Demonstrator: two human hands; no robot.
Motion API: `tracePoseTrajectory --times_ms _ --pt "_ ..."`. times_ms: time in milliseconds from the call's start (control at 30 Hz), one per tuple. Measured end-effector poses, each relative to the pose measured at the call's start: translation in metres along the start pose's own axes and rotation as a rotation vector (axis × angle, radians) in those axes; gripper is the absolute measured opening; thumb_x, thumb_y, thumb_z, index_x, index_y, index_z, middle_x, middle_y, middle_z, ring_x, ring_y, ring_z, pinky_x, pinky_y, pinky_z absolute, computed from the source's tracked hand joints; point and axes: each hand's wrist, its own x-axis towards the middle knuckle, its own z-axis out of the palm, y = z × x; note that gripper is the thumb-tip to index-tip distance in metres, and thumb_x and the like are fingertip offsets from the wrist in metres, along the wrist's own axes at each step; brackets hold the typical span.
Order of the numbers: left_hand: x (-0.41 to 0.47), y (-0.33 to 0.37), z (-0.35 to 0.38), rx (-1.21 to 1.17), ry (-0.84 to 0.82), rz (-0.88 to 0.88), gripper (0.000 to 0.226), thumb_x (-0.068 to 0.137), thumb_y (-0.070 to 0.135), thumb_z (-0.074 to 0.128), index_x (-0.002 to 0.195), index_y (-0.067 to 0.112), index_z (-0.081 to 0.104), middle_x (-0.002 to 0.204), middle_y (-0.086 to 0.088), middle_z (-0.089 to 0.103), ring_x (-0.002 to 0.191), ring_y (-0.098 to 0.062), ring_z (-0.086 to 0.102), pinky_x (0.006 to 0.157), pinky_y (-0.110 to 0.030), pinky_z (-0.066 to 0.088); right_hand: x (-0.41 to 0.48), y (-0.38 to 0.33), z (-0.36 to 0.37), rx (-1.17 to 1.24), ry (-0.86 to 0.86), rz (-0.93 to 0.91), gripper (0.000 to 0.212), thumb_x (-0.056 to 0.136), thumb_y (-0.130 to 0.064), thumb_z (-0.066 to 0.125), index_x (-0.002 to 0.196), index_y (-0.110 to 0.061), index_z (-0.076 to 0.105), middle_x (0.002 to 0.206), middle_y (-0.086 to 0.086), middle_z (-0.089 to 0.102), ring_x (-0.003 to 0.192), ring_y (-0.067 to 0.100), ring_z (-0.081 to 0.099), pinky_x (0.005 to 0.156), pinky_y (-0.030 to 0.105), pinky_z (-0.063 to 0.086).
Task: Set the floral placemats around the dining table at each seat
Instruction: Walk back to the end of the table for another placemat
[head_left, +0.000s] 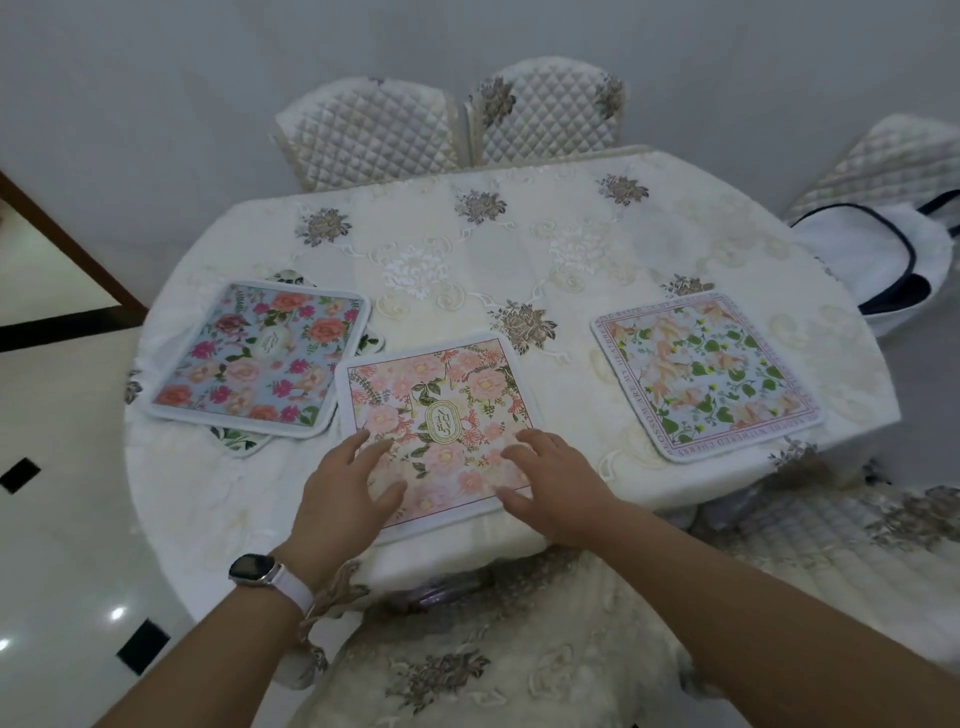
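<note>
Presently, head view: pushed sideways, the pink mat (441, 415) may ruck the tablecloth (467, 249) or shove the blue mat (260, 358) meeting its far-left corner; my left hand (348, 493) and right hand (550, 488), apart, fingers spread straight, press flat on its near half at the table's near edge.

Pink floral square placemat (441, 415) under left hand (343, 499) and right hand (556, 488): smooth, matt printed face. Cream tablecloth (467, 249) beneath: embroidered cloth, satin sheen. Quilted cream chair covers (363, 130) beyond the hands: padded fabric. White floor tiles (62, 545) left of left hand: glossy.
</note>
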Motion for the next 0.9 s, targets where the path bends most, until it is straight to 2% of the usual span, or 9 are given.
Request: tracePoseTrajectory --times_ms 167,367,467,633,900 --pt "-0.039 0.007 -0.027 0.102 0.103 0.072 0.062 0.080 0.061 0.049 0.128 0.024 0.061 0.136 -0.006 0.057 0.123 -0.028 0.052 0.097 -0.048 0.046 -0.011 -0.012 -0.023 -0.033 0.047 -0.082 0.057 0.091 -0.052 0.048 0.139 -0.022 0.048 0.142 0.000 0.049 0.130 0.021 0.042 0.105 0.039 0.039" --pt "-0.099 0.023 -0.054 0.318 0.188 0.082 0.047 0.086 0.048 0.043 0.117 0.021 0.067 0.128 -0.006 0.063 0.119 -0.030 0.058 0.096 -0.052 0.046 -0.024 -0.038 -0.059 -0.103 0.084 -0.249 0.051 0.095 -0.047 0.044 0.139 -0.021 0.050 0.137 0.000 0.056 0.125 0.021 0.048 0.102 0.036 0.041" --pt "-0.127 0.026 -0.065 0.384 0.227 0.018 0.047 0.087 0.044 0.041 0.116 0.021 0.069 0.130 -0.007 0.064 0.120 -0.030 0.059 0.097 -0.054 0.046 -0.030 -0.054 -0.070 -0.121 0.118 -0.332 0.052 0.095 -0.048 0.039 0.136 -0.020 0.054 0.138 0.000 0.055 0.128 0.022 0.045 0.105 0.038 0.041" --pt "-0.168 0.015 -0.080 0.426 0.270 -0.115 0.048 0.090 0.050 0.038 0.124 0.027 0.064 0.136 -0.002 0.059 0.126 -0.025 0.055 0.101 -0.049 0.042 -0.040 -0.088 -0.067 -0.142 0.088 -0.441 0.070 0.087 -0.058 0.022 0.140 -0.021 0.049 0.149 0.003 0.045 0.138 0.026 0.036 0.111 0.046 0.034" --pt "-0.225 -0.050 -0.104 0.365 0.321 -0.212 0.045 0.089 0.050 0.040 0.117 0.027 0.067 0.129 0.000 0.064 0.119 -0.024 0.059 0.099 -0.048 0.045 -0.039 -0.178 -0.034 -0.217 0.074 -0.603 0.053 0.092 -0.057 0.038 0.128 -0.025 0.061 0.136 0.001 0.060 0.126 0.025 0.053 0.101 0.046 0.047"
